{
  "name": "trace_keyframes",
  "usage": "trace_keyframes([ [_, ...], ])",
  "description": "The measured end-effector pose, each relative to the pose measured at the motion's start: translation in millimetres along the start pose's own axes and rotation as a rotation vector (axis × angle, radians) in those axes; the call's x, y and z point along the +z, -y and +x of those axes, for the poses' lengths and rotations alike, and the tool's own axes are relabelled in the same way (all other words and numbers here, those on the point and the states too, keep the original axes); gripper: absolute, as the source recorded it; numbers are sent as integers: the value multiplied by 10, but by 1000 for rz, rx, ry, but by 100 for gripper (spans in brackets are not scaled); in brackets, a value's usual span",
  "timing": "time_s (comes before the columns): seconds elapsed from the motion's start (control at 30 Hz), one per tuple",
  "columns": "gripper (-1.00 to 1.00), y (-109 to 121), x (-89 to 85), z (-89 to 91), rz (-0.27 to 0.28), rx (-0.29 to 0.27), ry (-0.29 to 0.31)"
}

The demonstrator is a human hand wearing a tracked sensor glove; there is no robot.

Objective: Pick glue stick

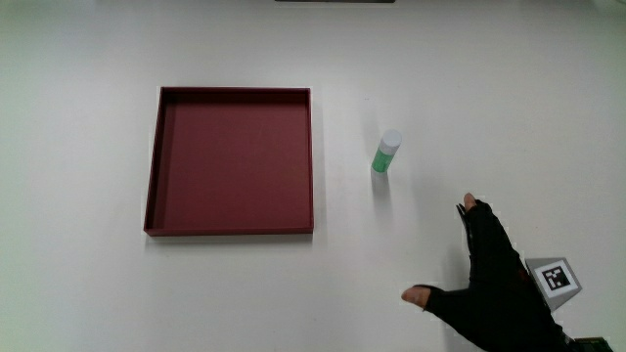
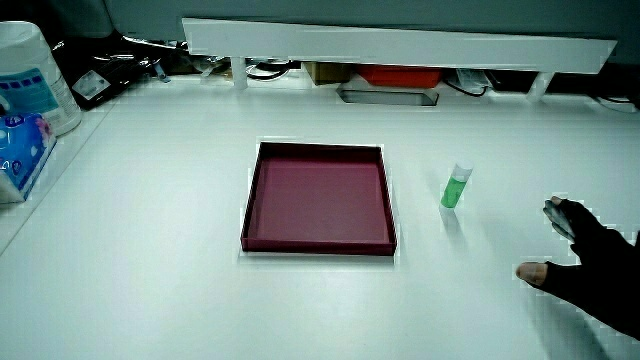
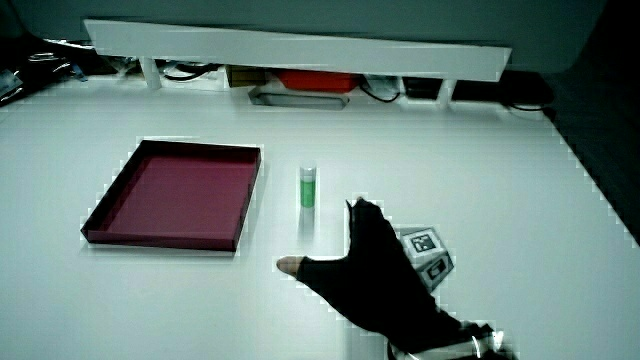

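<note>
A green glue stick (image 1: 385,153) with a white cap stands upright on the white table beside a shallow dark red tray (image 1: 156,156); it shows in both side views (image 2: 456,187) (image 3: 308,187). The hand (image 1: 494,279) in its black glove lies over the table nearer to the person than the glue stick, apart from it. Thumb and fingers are spread and hold nothing. The patterned cube (image 1: 554,280) sits on its back. Both side views show the hand (image 2: 590,262) (image 3: 380,270) the same way.
The red tray (image 2: 250,215) (image 3: 100,215) has nothing in it. A low white partition (image 2: 400,45) runs along the table's edge, with cables and boxes under it. A white container and a blue packet (image 2: 25,110) stand at the table's edge in a side view.
</note>
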Motion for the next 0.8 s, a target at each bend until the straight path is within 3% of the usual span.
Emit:
trace_keyframes([
  [0.07, 0, -53, 20, 79, 2, -16, 29],
  [0.17, 0, -137, 28, 75, 9, -52, 22],
  [0.2, 0, -181, 31, 83, 0, -21, 14],
  [0.23, 0, -208, 32, 89, 4, -75, 25],
  [0.4, 0, -379, 18, 79, 5, -85, -18],
  [0.43, 0, -407, 11, 52, 4, -105, -36],
  [0.47, 0, -447, 16, 116, 5, -131, -9],
  [0.5, 0, -469, 3, 65, 11, -154, -40],
  [0.53, 0, -516, 3, 122, 9, -156, -26],
  [0.73, 0, -755, -36, 73, 11, -222, -88],
  [0.8, 0, -837, -54, 71, 15, -214, -106],
])
